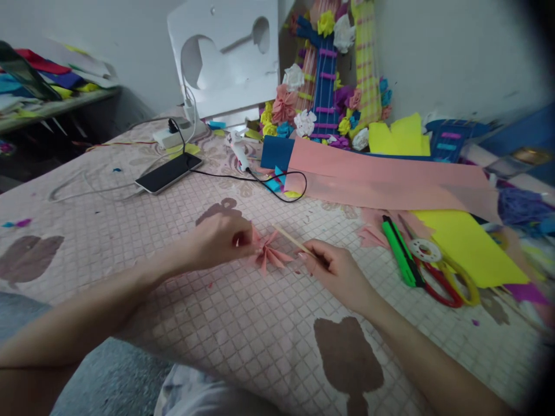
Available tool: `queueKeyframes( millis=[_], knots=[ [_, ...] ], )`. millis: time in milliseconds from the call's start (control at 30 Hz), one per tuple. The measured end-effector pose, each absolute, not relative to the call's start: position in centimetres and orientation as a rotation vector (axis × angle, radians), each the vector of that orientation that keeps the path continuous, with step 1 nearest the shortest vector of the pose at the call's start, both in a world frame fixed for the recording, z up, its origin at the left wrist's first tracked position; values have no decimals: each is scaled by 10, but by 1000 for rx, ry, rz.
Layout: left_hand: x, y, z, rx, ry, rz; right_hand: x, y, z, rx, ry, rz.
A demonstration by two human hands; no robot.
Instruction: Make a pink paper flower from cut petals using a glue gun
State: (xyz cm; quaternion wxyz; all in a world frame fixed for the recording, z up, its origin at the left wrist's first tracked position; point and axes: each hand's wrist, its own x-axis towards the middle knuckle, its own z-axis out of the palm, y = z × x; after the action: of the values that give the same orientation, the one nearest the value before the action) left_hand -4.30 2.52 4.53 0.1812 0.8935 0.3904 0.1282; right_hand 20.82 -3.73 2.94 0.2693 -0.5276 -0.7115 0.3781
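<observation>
Between my hands is a pink paper flower (271, 254) with pointed, folded petals, just above or on the patterned tablecloth (243, 323). My left hand (225, 240) pinches the flower at its left side, thumb and fingers closed. In my right hand (336, 268) is a thin pale wooden stick (290, 237), gripped near its lower right end. The stick slants up to the left, its far tip behind the flower's upper right edge. Whether the stick touches the petals I cannot tell.
Right of my right hand lie a green utility knife (401, 254) and red-and-yellow scissors (440, 277). Long pink paper (390, 176) and yellow paper (472, 245) lie beyond. A glue gun (238, 151), phone (169, 172) and power strip (180, 133) with cables sit at the back. Paper-flowered guitar shapes (325, 86) lean on the wall.
</observation>
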Motion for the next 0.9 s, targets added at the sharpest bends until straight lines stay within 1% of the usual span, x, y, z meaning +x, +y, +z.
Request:
queueKeyframes(
  millis=[100,267,567,800,900],
  knots=[
    [-40,10,45,2581,1070,232,207,-37,29,-1422,-1924,1015],
    [-38,11,39,2656,1120,238,207,-37,29,-1433,-1944,977],
    [-43,37,30,2692,1084,454,205,-42,31,-1433,-2016,809],
    [-44,24,49,2635,1041,652,201,-43,32,-1422,-2025,808],
    [-42,12,47,2601,1023,687,198,-41,37,-1387,-2019,849]
  ],
)
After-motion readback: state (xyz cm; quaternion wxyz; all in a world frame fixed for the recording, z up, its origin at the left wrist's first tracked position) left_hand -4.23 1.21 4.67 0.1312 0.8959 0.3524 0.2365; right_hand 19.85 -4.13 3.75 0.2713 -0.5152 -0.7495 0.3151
